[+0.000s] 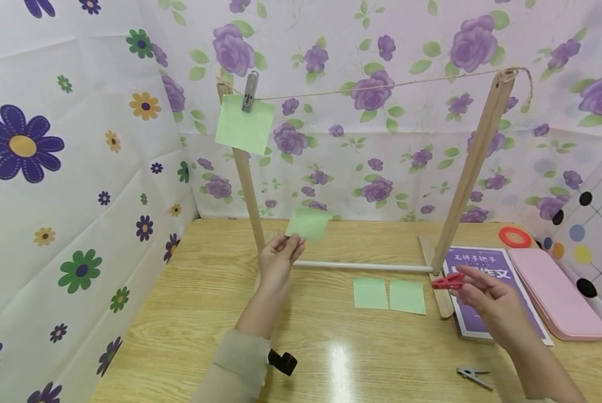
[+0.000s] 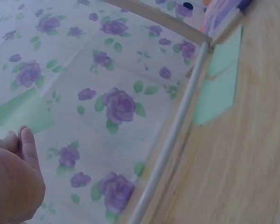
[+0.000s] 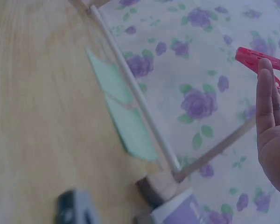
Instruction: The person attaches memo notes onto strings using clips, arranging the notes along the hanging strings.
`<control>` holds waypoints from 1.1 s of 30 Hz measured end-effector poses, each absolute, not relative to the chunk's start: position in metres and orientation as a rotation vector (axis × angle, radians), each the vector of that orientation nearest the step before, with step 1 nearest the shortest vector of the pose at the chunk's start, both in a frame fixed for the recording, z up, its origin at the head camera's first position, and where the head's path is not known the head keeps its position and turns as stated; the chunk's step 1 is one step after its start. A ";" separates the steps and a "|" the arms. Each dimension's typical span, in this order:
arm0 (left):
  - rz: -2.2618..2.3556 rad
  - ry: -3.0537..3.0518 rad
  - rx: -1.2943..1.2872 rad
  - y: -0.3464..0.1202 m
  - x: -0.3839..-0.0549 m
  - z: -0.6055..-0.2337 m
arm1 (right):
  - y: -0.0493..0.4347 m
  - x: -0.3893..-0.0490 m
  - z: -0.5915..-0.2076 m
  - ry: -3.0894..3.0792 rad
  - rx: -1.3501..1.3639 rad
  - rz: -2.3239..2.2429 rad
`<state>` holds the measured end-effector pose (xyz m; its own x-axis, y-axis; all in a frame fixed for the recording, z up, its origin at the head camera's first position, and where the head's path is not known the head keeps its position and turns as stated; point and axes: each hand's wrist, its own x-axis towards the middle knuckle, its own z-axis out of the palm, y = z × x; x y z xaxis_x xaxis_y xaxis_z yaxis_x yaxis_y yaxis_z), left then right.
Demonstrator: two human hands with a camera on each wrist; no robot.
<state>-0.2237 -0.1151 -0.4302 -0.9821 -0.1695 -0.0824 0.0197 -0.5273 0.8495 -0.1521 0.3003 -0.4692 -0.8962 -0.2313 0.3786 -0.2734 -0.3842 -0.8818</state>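
My left hand [image 1: 279, 257] pinches a green paper square [image 1: 308, 224] by its lower edge, above the white rod [image 1: 361, 267] of a wooden frame. In the left wrist view the paper [image 2: 25, 112] bends slightly over the fingertips. Over at the right, my right hand [image 1: 492, 305] holds a red clothespin [image 1: 448, 281] between thumb and fingers, its nose pointing left. A twine line [image 1: 381, 87] runs between the two posts. Near its left end a grey clothespin [image 1: 250, 92] clips another green paper [image 1: 245, 124] to it.
Two green papers [image 1: 371, 293] lie side by side on the table [image 1: 331, 347]. A loose grey clothespin [image 1: 474, 376] lies at the front right. Behind the right hand are a purple book [image 1: 482, 263], a pink case [image 1: 558, 291] and an orange-red ring [image 1: 514, 237].
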 end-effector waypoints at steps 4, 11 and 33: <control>-2.713 -1.351 0.184 -0.108 -0.228 -0.418 | 0.284 -0.167 -0.446 -1.642 0.874 2.459; -2.714 -1.273 0.088 -0.098 -0.236 -0.392 | 0.255 -0.184 -0.374 -1.804 0.786 2.234; -2.628 -1.140 -0.029 -0.079 -0.260 -0.318 | 0.154 -0.230 -0.168 -1.886 1.064 1.465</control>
<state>-0.2605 -0.0785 -0.3183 -0.9618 -0.2427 0.1269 0.2585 -0.6513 0.7134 -0.2299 0.1543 -0.1684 -0.5556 -0.2658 0.7878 -0.8291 0.1059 -0.5489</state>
